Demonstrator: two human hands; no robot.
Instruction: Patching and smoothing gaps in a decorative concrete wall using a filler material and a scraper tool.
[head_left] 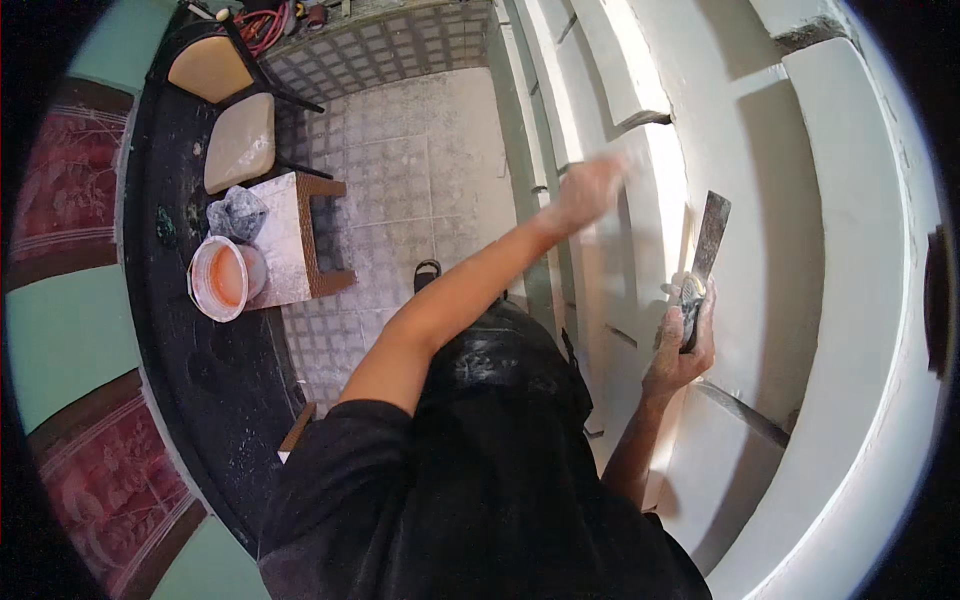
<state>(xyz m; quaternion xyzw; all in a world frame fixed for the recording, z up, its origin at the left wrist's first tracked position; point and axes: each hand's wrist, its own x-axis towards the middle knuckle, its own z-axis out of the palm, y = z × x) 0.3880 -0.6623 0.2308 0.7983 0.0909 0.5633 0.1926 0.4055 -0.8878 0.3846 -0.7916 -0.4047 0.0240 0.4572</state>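
My right hand (684,345) is wrapped around the dark handle of a putty knife (711,238), with the flat metal blade pointing up and away from me. It is close to the white panelled wall (790,250). My left hand (588,192) reaches across to a raised white wall panel (656,190), its fingers smeared by motion. A pale blur shows at the fingertips; whether they hold something cannot be made out. White dust coats both hands.
To the left, a dusty stool (280,225) carries a white bucket (212,280) with orange inside and a crumpled plastic bag (238,212). A padded chair (242,143) stands beyond it. Dusty floor tiles (400,160) extend ahead; cables (262,32) lie at the far left.
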